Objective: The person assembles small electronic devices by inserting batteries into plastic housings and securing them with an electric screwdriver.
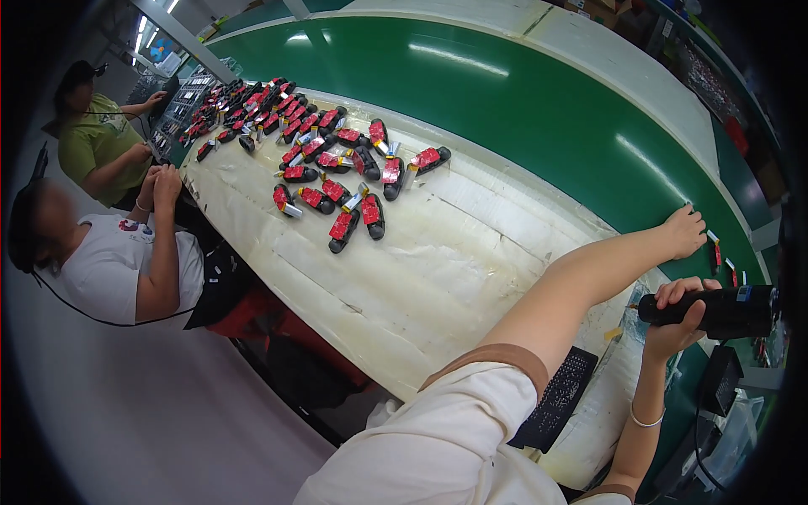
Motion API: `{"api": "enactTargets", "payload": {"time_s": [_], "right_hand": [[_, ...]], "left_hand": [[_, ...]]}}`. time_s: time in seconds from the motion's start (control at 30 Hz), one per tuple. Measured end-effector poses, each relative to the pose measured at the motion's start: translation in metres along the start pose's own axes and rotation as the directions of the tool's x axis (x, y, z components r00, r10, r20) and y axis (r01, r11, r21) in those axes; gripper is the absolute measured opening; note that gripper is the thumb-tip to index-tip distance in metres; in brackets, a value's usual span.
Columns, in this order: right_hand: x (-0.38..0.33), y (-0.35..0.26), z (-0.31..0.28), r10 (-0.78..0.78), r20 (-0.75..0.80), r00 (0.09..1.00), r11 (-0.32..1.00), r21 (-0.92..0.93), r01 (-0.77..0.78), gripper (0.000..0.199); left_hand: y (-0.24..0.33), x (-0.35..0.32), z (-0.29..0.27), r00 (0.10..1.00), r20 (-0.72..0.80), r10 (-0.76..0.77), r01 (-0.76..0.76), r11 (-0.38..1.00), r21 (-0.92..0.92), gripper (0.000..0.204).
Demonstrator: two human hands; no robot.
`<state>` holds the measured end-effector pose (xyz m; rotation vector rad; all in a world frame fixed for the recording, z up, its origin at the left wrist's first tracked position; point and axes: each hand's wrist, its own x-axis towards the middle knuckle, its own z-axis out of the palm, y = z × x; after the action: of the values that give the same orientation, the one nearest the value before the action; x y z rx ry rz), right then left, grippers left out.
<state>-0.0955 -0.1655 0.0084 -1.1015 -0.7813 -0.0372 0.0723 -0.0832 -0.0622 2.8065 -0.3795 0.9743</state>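
Note:
My left arm stretches across the white worktop, and my left hand (686,232) is over the green belt surface at the right. Its fingers look apart, with nothing visible in them. Just beyond the fingertips lie a few small red-and-black parts with silver ends (715,255). My right hand (676,318) is wrapped round a black cylindrical power screwdriver (732,310), held roughly level with its thin tip to the left. On the worktop's far left, many black oval devices with red faces (373,215) lie scattered, some with silver tabs; neither hand touches them.
A black perforated tray (562,396) lies under my left arm. The green belt (522,109) curves along the white worktop (404,295). A black box (721,380) with a cable and clear plastic bags (734,442) are at the right. Two people (160,261) work at the left edge.

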Motion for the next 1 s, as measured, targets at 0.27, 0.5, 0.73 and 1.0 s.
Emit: {"api": "enactTargets", "payload": {"time_s": [0.27, 0.5, 0.73, 1.0], "right_hand": [[-0.002, -0.003, 0.012, -0.020, 0.039, 0.999, 0.999, -0.036, 0.022, 0.053], [-0.004, -0.010, -0.001, -0.018, 0.007, 1.000, 0.997, -0.074, 0.019, 0.050], [-0.014, 0.007, 0.006, 0.078, 0.132, 0.988, 0.988, -0.146, -0.059, 0.046], [0.001, -0.015, 0.010, -0.207, 0.108, 0.972, 0.880, -0.413, 0.234, 0.050]], "left_hand": [[-0.020, 0.004, 0.003, 0.992, 0.116, -0.047, 0.050, 0.998, -0.029, 0.020], [-0.015, 0.022, -0.019, 0.979, 0.201, 0.045, -0.038, 0.998, -0.040, 0.012], [-0.049, 0.017, -0.032, 0.953, 0.090, 0.289, -0.241, 0.903, -0.355, 0.020], [-0.010, 0.068, -0.034, 0.794, 0.361, 0.489, -0.359, 0.856, -0.372, 0.024]]}}
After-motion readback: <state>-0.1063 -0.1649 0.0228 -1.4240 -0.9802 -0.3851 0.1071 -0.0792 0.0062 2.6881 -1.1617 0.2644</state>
